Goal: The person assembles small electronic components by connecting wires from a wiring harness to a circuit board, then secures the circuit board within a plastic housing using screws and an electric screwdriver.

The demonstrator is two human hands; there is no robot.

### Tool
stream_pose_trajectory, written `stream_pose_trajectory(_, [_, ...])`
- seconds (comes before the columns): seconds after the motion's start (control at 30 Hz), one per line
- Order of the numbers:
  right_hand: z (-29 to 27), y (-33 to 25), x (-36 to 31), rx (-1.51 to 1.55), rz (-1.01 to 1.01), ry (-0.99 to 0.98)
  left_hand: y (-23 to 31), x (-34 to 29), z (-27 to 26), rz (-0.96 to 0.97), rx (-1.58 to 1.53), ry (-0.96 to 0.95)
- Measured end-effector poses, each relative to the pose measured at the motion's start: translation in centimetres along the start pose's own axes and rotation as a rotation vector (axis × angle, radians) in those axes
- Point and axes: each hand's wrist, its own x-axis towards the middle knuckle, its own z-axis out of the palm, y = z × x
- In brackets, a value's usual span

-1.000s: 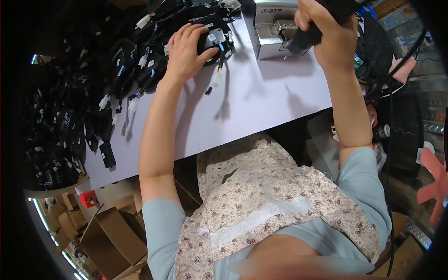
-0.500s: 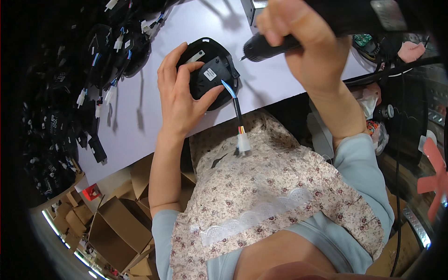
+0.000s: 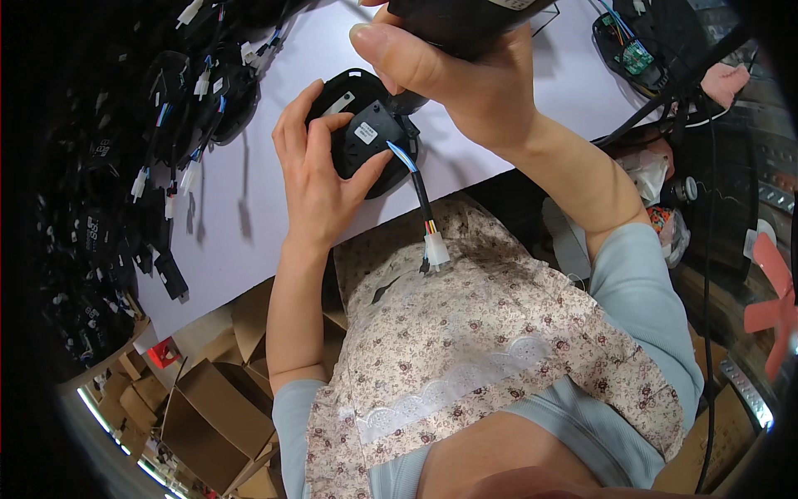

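A round black plastic housing [image 3: 357, 79] lies near the front edge of the white table. My left hand [image 3: 320, 183] grips it, thumb and fingers spread over its rim and the flat black cover [image 3: 382, 125] with a white label. From that cover a cable [image 3: 422, 195] with blue and white wires runs over the table edge to a white connector [image 3: 435, 248] above my apron. My right hand [image 3: 474, 91] is wrapped around a black electric screwdriver [image 3: 457, 25], held over the housing's right side. Its tip is hidden behind my hand, so contact cannot be seen.
Many similar black units with wires [image 3: 91, 233] crowd the table's left side. At the back right sits an opened unit with a green circuit board [image 3: 637, 58], near a pink cloth [image 3: 726, 86]. Cardboard boxes [image 3: 216, 407] stand below left; a pink fan [image 3: 773, 308] is at far right.
My right hand has brought the screwdriver left and turned it from lying sideways to pointing down over the housing. The left hand and housing have shifted slightly left in view.
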Motion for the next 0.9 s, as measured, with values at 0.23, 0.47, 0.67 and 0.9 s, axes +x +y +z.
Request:
stream_pose_trajectory(0.23, [0.3, 1.9, 0.5, -0.076, -0.071, -0.135, -0.3, 0.0, 0.2, -0.016, -0.006, -0.008])
stream_pose_trajectory(0.47, [1.5, 1.8, 1.4, -0.135, -0.160, -0.217, -0.1, 0.1, 0.3, 0.055, 0.013, 0.042])
stream_pose_trajectory(0.67, [0.4, -1.6, 1.3, -0.153, 0.098, -0.175, -0.3, 0.0, 0.5, -0.012, -0.022, 0.039])
stream_pose_trajectory(0.9, [-8.1, -5.5, 4.2, 0.038, -0.515, 0.357, 0.7, 0.5, 0.8, 0.000, -0.043, 0.005])
